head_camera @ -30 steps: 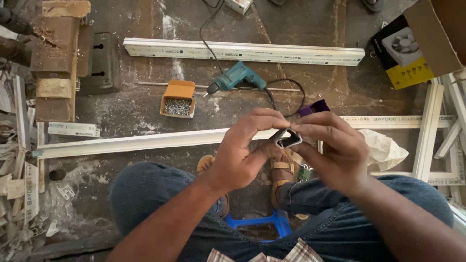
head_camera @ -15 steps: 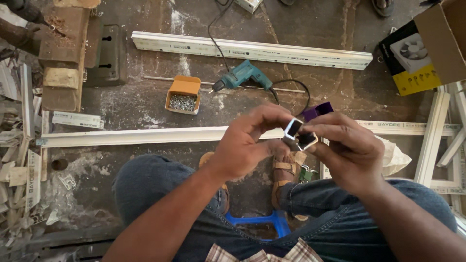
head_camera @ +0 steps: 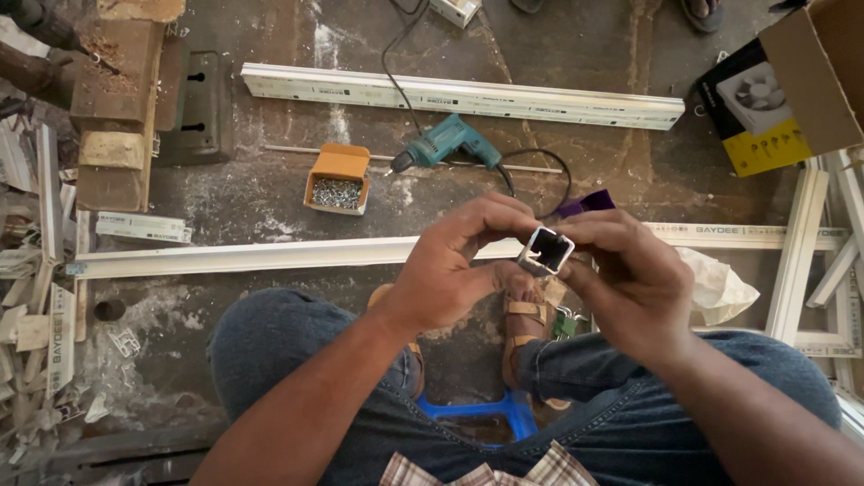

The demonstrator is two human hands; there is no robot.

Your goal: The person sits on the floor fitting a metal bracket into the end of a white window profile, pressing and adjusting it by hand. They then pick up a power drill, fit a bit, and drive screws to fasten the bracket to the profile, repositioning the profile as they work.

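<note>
Step in hand: I judge this as the fitting stage, with a short square hollow piece (head_camera: 545, 250) held up end-on between both hands so that I look straight into its dark opening.
Left hand (head_camera: 450, 270): thumb and forefinger curl in and pinch the left side of the piece; the other fingers fold loosely beneath.
Right hand (head_camera: 630, 279): fingertips press on the right and top edges of the same piece, thumb under it. A purple thing (head_camera: 585, 203) pokes out behind these fingers; I cannot tell what it is or whether I grip it.
Where the piece is: in the air above my knees and sandalled feet, well clear of the floor, in front of the long white profile (head_camera: 270, 256) that lies across the ground.
Around me: a teal power drill (head_camera: 447, 144) with its black cord, an open orange box of screws (head_camera: 337, 180) just left of it, a second white profile (head_camera: 459, 94) farther off, a blue stool (head_camera: 486, 409) under me.
Next move calls for: probably a steady two-sided pinch and a small turn of the wrists, so that the square end stays true.
Risk: the piece is small, and a loosened pinch would drop it among the scraps.
</note>
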